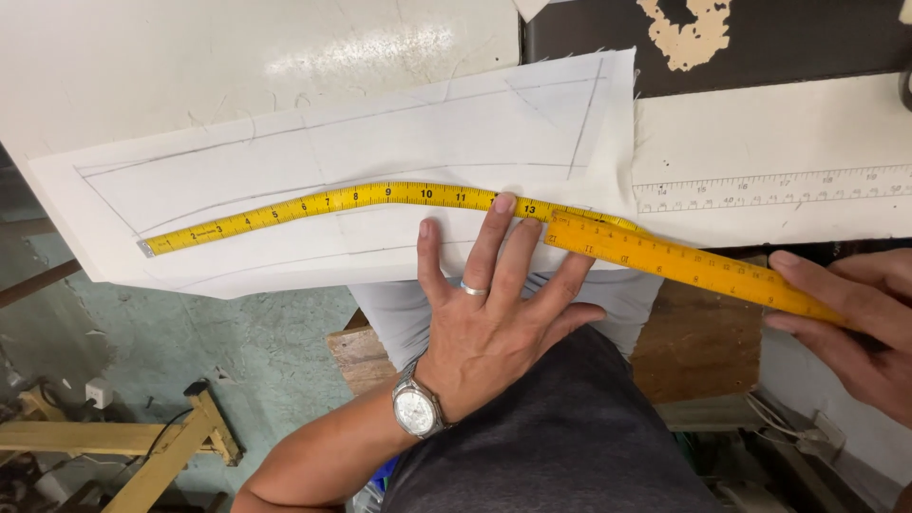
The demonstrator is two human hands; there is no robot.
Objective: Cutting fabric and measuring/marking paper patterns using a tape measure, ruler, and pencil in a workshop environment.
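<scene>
A white piece of fabric [285, 152] with pencilled pattern lines lies on the white table. A yellow measuring tape [332, 201] curves along one drawn line. My left hand [494, 304], with a ring and a wristwatch, lies flat with spread fingers on the fabric, and its middle finger presses the tape. My right hand [855, 318] grips the near end of a yellow straight ruler [684, 264], which slants up-left until its tip meets the tape by my left fingertips.
A white ruler scale [769, 188] is fixed along the table at the right. A dark worn surface [760, 38] lies behind it. Below the table edge are a wooden stool, a wooden frame [161, 446] and a greenish floor.
</scene>
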